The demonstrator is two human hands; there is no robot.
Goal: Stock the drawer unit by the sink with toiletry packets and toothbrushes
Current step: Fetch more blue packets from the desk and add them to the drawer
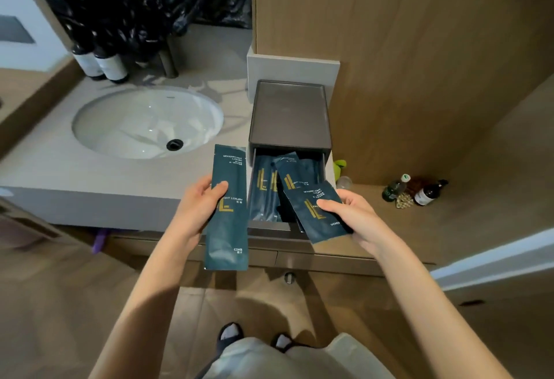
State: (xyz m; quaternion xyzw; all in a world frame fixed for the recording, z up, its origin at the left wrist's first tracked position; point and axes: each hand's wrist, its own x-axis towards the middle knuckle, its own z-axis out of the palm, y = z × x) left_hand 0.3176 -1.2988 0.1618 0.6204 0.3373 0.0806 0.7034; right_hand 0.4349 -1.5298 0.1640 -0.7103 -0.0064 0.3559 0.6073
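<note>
I pinch the comb packet (227,210) in my left hand (195,207), the short packet (317,213) in my right hand (356,216), over the open drawer (284,189); best laid flat alongside the others.

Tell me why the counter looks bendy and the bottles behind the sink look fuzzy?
Head view: the wide lens curves the counter edge; the bottles at the back are smeared by blur; the long packet in the left hand, sharp, reads COMB; the short packet in the right hand is sharp too; small glints shine in the sink.
</note>
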